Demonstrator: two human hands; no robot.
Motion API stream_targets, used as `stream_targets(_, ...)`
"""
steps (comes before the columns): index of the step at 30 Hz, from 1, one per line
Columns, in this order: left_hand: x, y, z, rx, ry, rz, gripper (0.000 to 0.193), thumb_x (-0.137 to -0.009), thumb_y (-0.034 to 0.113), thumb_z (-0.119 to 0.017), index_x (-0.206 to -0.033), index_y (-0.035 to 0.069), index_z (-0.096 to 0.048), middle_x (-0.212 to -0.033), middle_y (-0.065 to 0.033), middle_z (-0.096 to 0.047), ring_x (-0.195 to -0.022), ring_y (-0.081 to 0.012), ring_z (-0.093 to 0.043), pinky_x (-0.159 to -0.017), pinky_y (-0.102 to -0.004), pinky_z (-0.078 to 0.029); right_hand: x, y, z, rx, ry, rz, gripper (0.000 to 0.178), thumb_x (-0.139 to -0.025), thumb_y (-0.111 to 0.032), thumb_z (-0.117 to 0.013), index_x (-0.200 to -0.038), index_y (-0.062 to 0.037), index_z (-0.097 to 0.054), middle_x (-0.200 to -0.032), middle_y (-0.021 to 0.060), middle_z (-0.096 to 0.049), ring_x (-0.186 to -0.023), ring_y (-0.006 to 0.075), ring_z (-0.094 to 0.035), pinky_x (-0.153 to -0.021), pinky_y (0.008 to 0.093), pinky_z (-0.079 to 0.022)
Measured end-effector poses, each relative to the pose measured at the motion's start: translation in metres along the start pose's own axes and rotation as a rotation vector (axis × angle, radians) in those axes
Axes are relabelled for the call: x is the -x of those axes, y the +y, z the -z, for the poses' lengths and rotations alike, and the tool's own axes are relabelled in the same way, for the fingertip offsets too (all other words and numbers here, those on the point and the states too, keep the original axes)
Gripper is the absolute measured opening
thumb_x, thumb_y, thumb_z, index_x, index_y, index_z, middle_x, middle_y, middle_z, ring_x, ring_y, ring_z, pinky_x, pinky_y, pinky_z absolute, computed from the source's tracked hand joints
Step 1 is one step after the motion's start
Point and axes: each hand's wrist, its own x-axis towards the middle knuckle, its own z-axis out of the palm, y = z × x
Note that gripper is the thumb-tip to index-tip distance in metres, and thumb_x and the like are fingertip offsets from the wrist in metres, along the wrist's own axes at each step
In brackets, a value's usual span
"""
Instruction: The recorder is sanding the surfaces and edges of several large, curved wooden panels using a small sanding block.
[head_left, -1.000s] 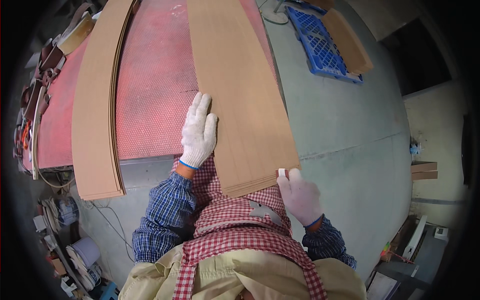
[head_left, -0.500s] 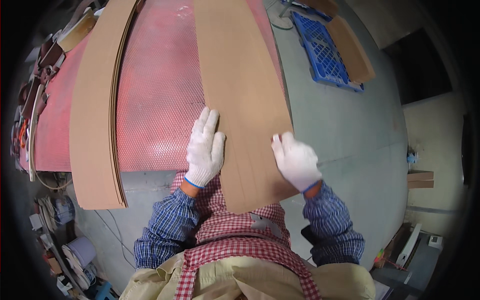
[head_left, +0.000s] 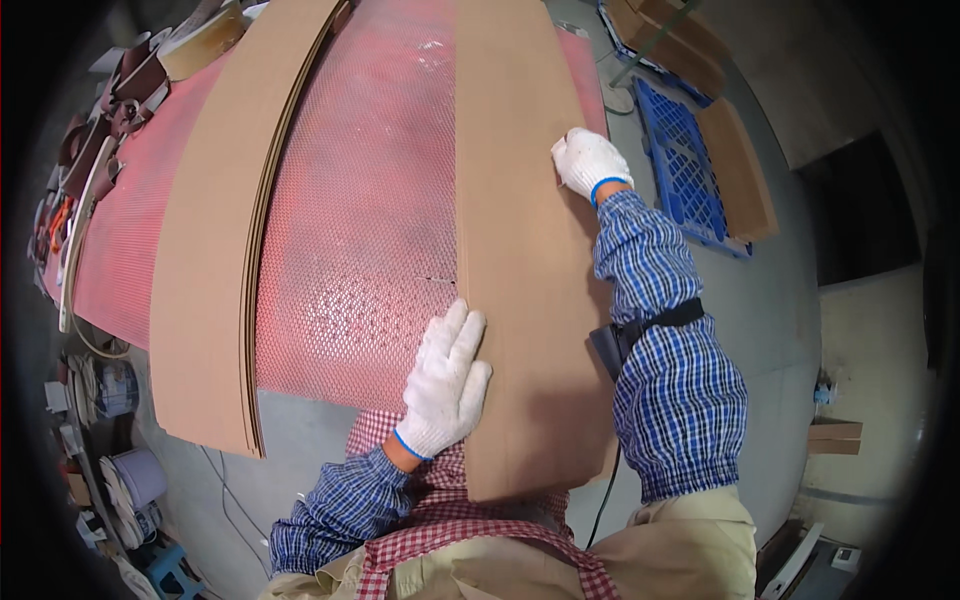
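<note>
Under the left hand (head_left: 445, 385), flat in a white knitted cotton glove with a blue cuff band, lies a long cardboard sheet (head_left: 515, 250), matt brown and smooth, no gloss on it. The right hand (head_left: 588, 160), same knitted glove, rests on the sheet's far edge. Beside the left fingers shows the table top (head_left: 370, 220), a red mesh with a fine perforated, rough-looking grain, worn pale and dusty in patches. Further left of that hand, a stack of boards (head_left: 215, 270), same matt brown, thin layered edges showing. Past the right hand, a blue plastic crate (head_left: 680, 170), open lattice, slightly shiny. Sleeves are checked woven cloth.
</note>
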Motion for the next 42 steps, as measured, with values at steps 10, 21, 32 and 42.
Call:
stream_targets(10,-0.003,0.005,-0.001,-0.003,-0.011,0.025,0.051,-0.093,0.009,-0.053,-0.141,-0.004,-0.046,-0.144,-0.0319,-0.045,-0.131,-0.0480,-0.046,-0.113,-0.0491,-0.035,0.060,0.012,0.001,-0.037,0.030,0.050,0.038,-0.093,-0.031,-0.050,-0.101,0.0004,-0.069,-0.102,0.0280,-0.068,-0.100,0.0442,-0.065,-0.088,0.0505,-0.052)
stream_targets(21,-0.009,-0.011,-0.013,-0.009,0.066,-0.048,0.049,-0.095,0.012,-0.052,-0.142,-0.002,-0.047,-0.146,-0.0306,-0.043,-0.133,-0.0431,-0.047,-0.110,-0.0425,-0.040,0.360,0.032,-0.010,0.011,0.071,0.110,0.027,-0.102,-0.031,-0.048,-0.092,-0.0064,-0.055,-0.059,0.0177,-0.060,-0.057,0.0334,-0.065,-0.046,0.0448,-0.049)
stream_targets(32,-0.006,-0.013,-0.013,-0.002,0.068,-0.049,0.047,-0.097,0.014,-0.051,-0.142,0.000,-0.048,-0.148,-0.0296,-0.042,-0.134,-0.0418,-0.047,-0.111,-0.0424,-0.040,0.457,0.004,0.004,-0.226,-0.137,-0.139,0.017,-0.100,-0.024,-0.048,-0.098,-0.0108,-0.059,-0.087,0.0126,-0.059,-0.062,0.0313,-0.063,-0.052,0.0459,-0.050)
stream_targets(42,-0.006,-0.017,-0.013,0.008,0.069,-0.054,0.048,-0.096,0.014,-0.051,-0.142,-0.002,-0.047,-0.147,-0.0304,-0.043,-0.135,-0.0428,-0.045,-0.112,-0.0428,-0.039,0.445,-0.013,-0.005,-0.234,-0.149,-0.296,0.030,-0.099,-0.034,-0.053,-0.087,-0.0065,-0.056,-0.064,0.0193,-0.060,-0.061,0.0419,-0.063,-0.053,0.0519,-0.048)
